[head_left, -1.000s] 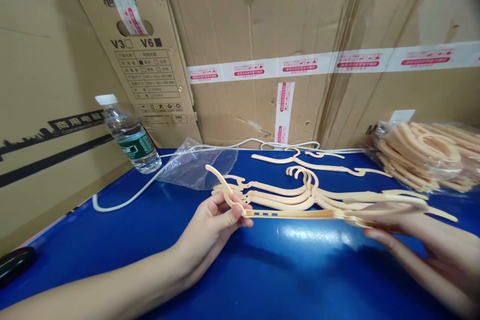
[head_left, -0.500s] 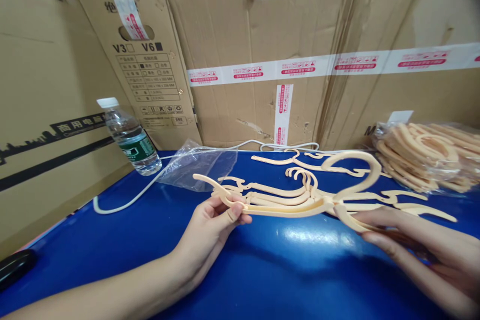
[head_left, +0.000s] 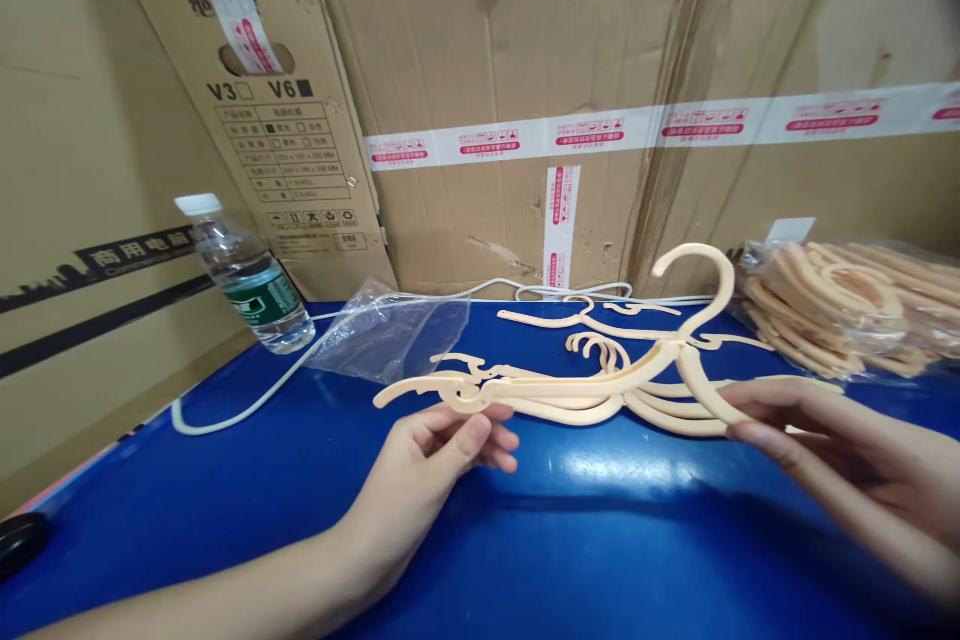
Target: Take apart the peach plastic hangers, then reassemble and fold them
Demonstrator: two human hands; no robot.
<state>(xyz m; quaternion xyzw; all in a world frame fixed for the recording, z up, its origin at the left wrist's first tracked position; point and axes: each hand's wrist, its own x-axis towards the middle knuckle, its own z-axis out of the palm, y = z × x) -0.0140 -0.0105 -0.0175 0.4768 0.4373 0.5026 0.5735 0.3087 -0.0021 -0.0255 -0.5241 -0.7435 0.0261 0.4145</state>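
A cream plastic clothes hanger (head_left: 592, 386) is held above the blue table, its hook pointing up. My left hand (head_left: 442, 465) has thumb and bent fingers at the underside of the hanger's left arm, by the hooked joint. My right hand (head_left: 847, 460) pinches the sloping right arm between thumb and fingers; the far end of that arm is hidden by the hand. Just behind lie several matching hangers (head_left: 574, 412), overlapping with their small hooks together. Another spread hanger (head_left: 544, 320) lies farther back on the table.
Bagged hangers (head_left: 847, 305) are piled at the back right. A clear plastic bag (head_left: 390, 335), a water bottle (head_left: 259, 290) and a white cable (head_left: 225, 425) are on the left. Cardboard boxes (head_left: 480, 40) wall off the back. A black object (head_left: 21, 542) sits at the left edge.
The held hanger has been tilted so its hook stands more upright and higher. Its left end now sits above my left thumb. The view has shifted slightly to the right.
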